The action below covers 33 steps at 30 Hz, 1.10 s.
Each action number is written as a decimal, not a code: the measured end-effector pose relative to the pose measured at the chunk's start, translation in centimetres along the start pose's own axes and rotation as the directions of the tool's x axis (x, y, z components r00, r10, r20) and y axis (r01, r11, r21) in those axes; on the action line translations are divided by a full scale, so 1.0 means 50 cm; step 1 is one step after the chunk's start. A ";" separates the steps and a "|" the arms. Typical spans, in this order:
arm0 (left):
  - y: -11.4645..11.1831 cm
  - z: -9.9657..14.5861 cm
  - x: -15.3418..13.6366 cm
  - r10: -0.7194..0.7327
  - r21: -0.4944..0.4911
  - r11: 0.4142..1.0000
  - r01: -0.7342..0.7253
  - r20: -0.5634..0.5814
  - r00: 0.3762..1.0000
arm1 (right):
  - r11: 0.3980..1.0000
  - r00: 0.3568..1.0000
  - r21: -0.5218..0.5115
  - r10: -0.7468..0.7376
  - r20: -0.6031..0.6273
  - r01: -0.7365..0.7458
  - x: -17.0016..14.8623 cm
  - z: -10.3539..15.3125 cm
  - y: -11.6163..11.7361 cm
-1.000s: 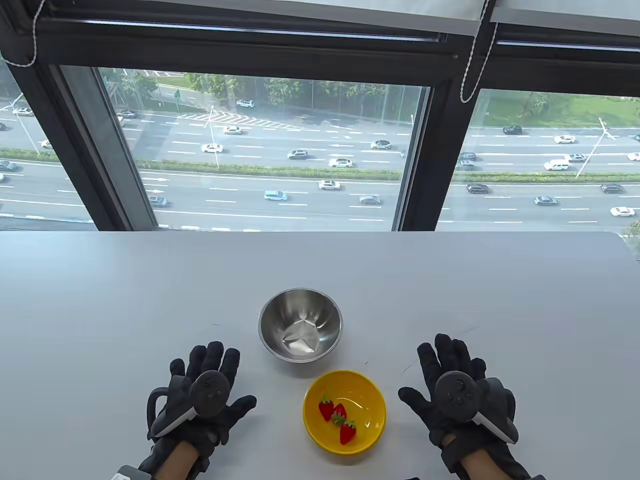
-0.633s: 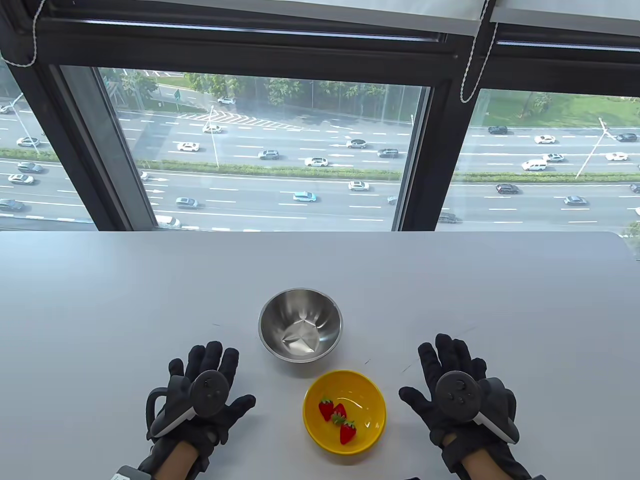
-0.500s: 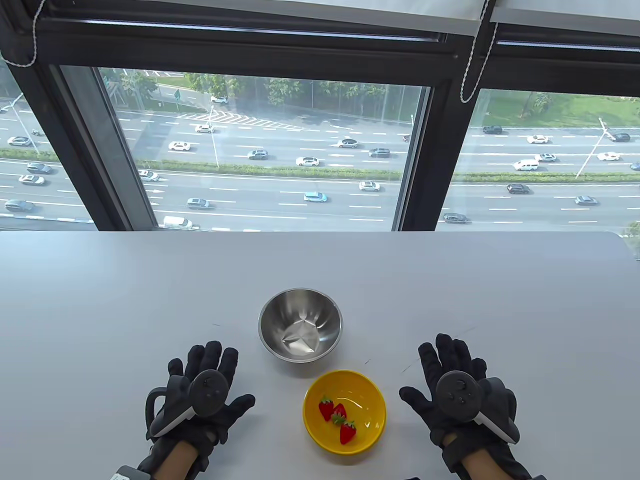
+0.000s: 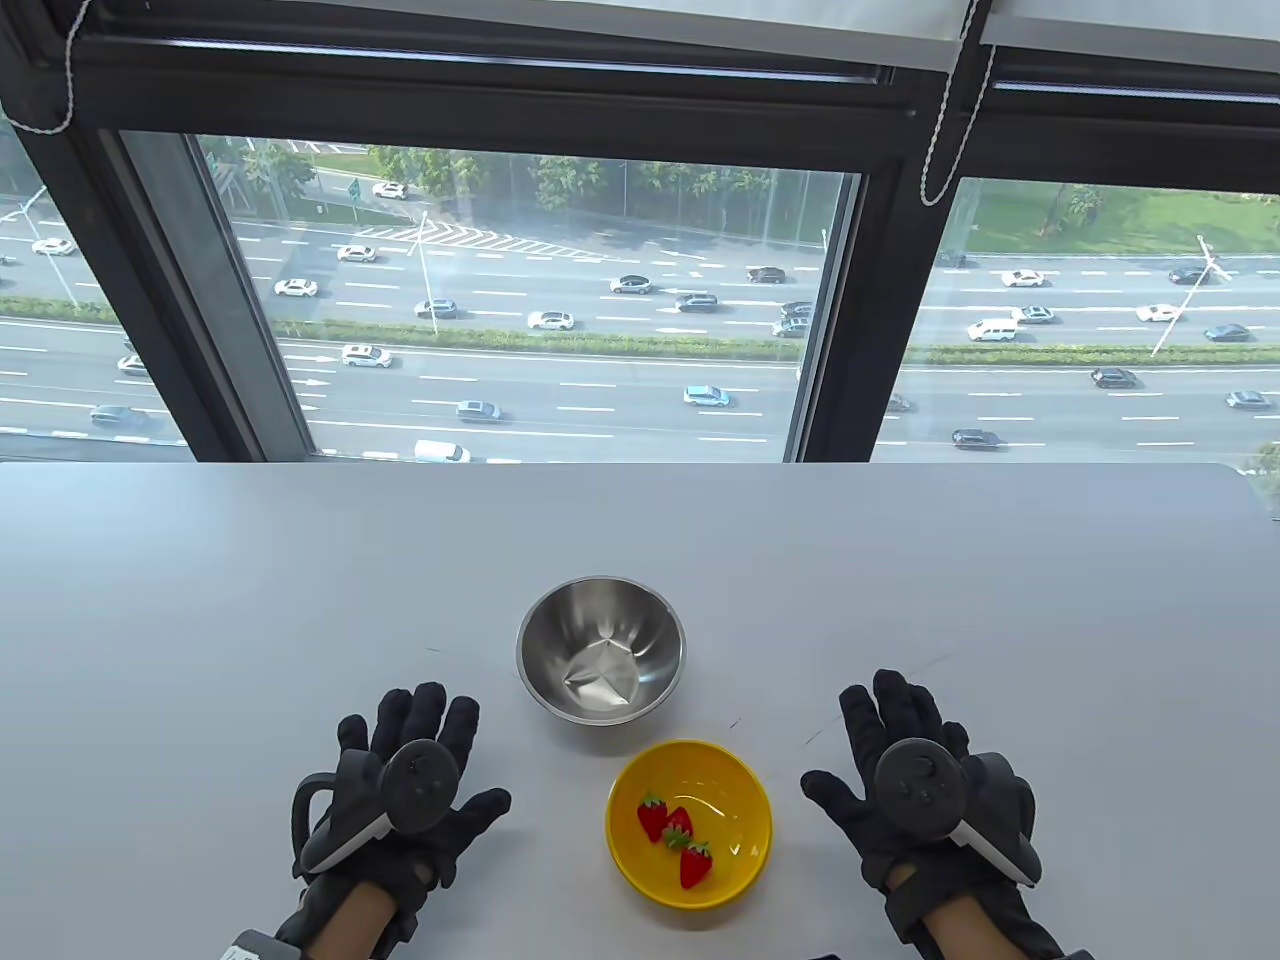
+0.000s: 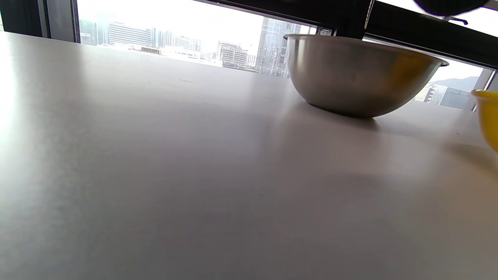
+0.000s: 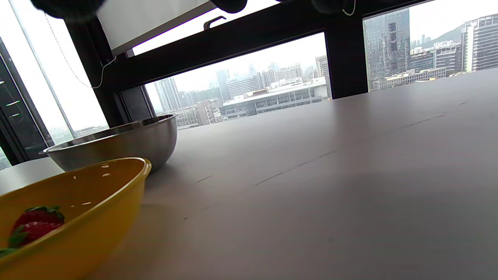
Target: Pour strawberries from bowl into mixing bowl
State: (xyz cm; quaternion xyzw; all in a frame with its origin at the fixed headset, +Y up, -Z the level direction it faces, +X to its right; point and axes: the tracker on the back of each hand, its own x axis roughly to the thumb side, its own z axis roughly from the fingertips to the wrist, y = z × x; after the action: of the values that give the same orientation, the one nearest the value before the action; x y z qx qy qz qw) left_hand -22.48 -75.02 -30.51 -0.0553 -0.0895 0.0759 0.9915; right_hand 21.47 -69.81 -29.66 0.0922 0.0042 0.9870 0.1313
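A yellow bowl (image 4: 745, 800) stands on the table near the front edge, with three red strawberries (image 4: 676, 828) in it. It also shows in the right wrist view (image 6: 89, 217) and at the left wrist view's right edge (image 5: 489, 116). An empty steel mixing bowl (image 4: 560, 625) stands just behind it, also seen in the left wrist view (image 5: 358, 74) and the right wrist view (image 6: 116, 144). My left hand (image 4: 400, 790) lies flat and open on the table left of the yellow bowl. My right hand (image 4: 915, 780) lies flat and open to its right. Neither touches a bowl.
The grey table (image 4: 300, 580) runs back to a large window (image 4: 540, 300) at its far edge. Faint scratch marks (image 4: 930, 665) cross the table near the right hand.
The right hand has shifted very slightly to the right. The left hand and both bowls have not moved.
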 end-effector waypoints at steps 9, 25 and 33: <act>0.002 0.001 -0.002 0.002 0.003 1.000 -0.002 -0.006 1.000 | 0.998 0.999 0.060 -0.014 -0.052 0.017 -0.005 -0.028 -0.016; 0.006 0.001 -0.004 0.005 0.025 1.000 -0.005 -0.005 1.000 | 0.986 0.994 0.150 -0.053 -0.095 0.067 0.045 -0.101 -0.027; 0.008 0.002 -0.006 0.004 0.025 1.000 -0.004 -0.010 1.000 | 0.962 0.992 0.253 -0.080 -0.099 0.103 0.078 -0.133 0.033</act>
State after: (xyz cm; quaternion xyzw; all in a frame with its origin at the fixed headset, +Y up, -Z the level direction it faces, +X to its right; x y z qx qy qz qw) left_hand -22.85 -74.68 -30.50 -0.0432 -0.0836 0.0787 0.9924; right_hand 16.14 -70.29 -35.46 0.0647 0.1422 0.9741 0.1636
